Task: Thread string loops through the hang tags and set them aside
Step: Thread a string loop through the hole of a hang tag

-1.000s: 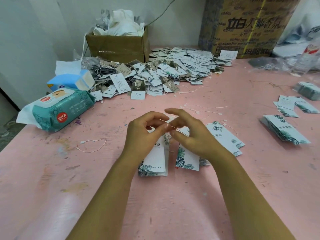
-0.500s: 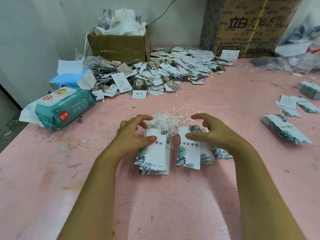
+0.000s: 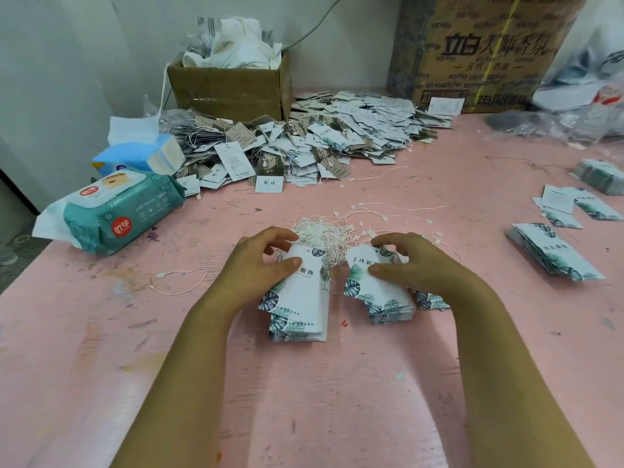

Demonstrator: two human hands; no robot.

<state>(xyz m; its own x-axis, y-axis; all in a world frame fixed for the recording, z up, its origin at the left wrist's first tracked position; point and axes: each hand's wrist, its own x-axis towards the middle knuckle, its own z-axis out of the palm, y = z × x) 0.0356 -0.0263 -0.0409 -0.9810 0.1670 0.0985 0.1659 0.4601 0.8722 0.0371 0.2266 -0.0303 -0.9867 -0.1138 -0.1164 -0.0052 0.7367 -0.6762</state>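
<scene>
Two stacks of white hang tags with green leaf print lie on the pink table in front of me. My left hand (image 3: pixel 260 265) grips the top of the left stack of tags (image 3: pixel 299 302), thumb on its face. My right hand (image 3: pixel 410 261) holds the top of the right stack of tags (image 3: pixel 378 292), thumb pressed on the top tag. Between and behind the hands sits a tangle of white string loops (image 3: pixel 324 236), with several loose loops trailing to the right.
A big heap of finished tags (image 3: pixel 324 143) lies at the back by a cardboard box (image 3: pixel 233 89). Wet wipes pack (image 3: pixel 114 211) and tissue pack (image 3: pixel 141 153) sit left. More tag stacks (image 3: pixel 553 255) lie right. One stray loop (image 3: pixel 182 282) lies left.
My hands moved apart from pinching a string together above the tags. Each has come down and closed on the top of its own stack.
</scene>
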